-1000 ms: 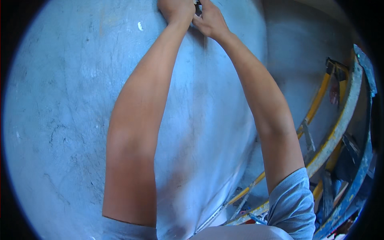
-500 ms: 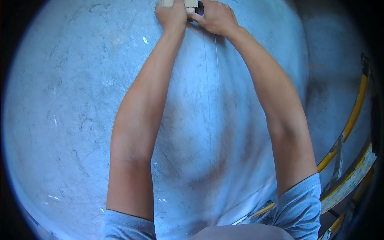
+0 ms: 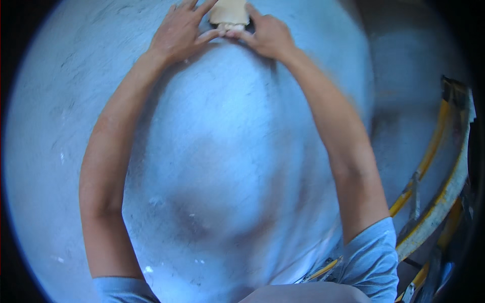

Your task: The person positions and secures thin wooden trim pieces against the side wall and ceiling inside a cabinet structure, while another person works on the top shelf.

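High on a bluish-grey plastered wall (image 3: 202,131), a pale cream, flat piece (image 3: 228,11) has a lumpy, lighter lower edge. My left hand (image 3: 179,31) is beside it, fingers spread along its left, the thumb tip at its bottom edge. My right hand (image 3: 268,33) grips its right side, with bent fingers at the edge and the thumb under the lower edge. What lies behind the piece is hidden, and the wall is blurred by motion.
At the right, yellow ladders with grey, scuffed rails (image 3: 434,230) lean near a darker wall section (image 3: 404,55). My grey shirt shows along the lower edge.
My left hand has shifted left and its fingers have spread from their closed grip. The cream piece now shows more fully. The view has shifted, bringing the ladders partly out and back.
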`<state>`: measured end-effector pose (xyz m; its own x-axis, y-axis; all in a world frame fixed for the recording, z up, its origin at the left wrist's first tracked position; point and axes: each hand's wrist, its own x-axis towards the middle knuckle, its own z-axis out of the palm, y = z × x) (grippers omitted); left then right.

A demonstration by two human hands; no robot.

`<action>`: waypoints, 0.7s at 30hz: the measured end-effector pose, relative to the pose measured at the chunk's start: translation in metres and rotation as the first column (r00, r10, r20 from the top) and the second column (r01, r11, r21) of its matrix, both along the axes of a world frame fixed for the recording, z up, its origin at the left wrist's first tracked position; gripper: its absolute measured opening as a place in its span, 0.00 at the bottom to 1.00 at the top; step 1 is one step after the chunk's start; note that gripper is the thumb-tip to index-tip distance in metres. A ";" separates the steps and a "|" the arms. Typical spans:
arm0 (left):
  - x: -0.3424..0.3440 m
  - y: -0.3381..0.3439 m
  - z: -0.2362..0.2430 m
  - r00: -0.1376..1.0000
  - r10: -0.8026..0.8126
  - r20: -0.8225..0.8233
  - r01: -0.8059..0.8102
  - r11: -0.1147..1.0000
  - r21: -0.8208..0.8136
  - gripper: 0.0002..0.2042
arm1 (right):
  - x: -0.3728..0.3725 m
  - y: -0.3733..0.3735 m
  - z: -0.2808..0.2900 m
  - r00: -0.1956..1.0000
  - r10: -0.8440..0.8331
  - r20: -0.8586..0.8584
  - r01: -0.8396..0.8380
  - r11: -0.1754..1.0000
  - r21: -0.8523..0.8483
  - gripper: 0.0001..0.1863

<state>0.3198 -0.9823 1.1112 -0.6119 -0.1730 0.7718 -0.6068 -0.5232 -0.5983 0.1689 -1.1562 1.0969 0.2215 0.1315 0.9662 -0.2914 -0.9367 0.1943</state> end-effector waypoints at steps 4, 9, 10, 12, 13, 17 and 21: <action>-0.001 0.005 0.001 0.951 0.236 -0.198 -0.227 0.971 0.071 0.38 | 0.022 -0.007 0.007 0.996 0.034 0.078 -0.028 0.997 -0.079 0.57; -0.009 -0.005 0.003 0.952 0.188 -0.243 -0.167 0.980 0.104 0.38 | 0.013 -0.013 0.010 0.997 0.009 0.083 0.001 0.992 -0.123 0.56; -0.008 -0.007 0.003 0.952 0.185 -0.242 -0.162 0.980 0.112 0.38 | 0.014 -0.015 0.011 0.996 0.005 0.084 0.008 0.990 -0.143 0.56; -0.003 -0.011 0.002 0.971 0.123 -0.205 -0.106 0.990 0.091 0.37 | 0.017 -0.018 0.008 0.996 -0.009 0.093 0.023 0.989 -0.146 0.56; -0.002 -0.010 0.000 0.977 0.100 -0.188 -0.086 0.993 0.082 0.36 | 0.019 -0.017 0.006 0.995 -0.009 0.094 0.023 0.989 -0.146 0.56; -0.006 -0.010 0.003 0.945 0.199 -0.261 -0.170 0.977 0.132 0.37 | 0.020 -0.017 0.008 0.997 -0.001 0.073 0.012 0.988 -0.155 0.55; -0.003 -0.010 0.003 0.949 0.194 -0.248 -0.162 0.976 0.142 0.36 | 0.022 -0.015 0.008 0.997 -0.003 0.077 0.014 0.991 -0.136 0.55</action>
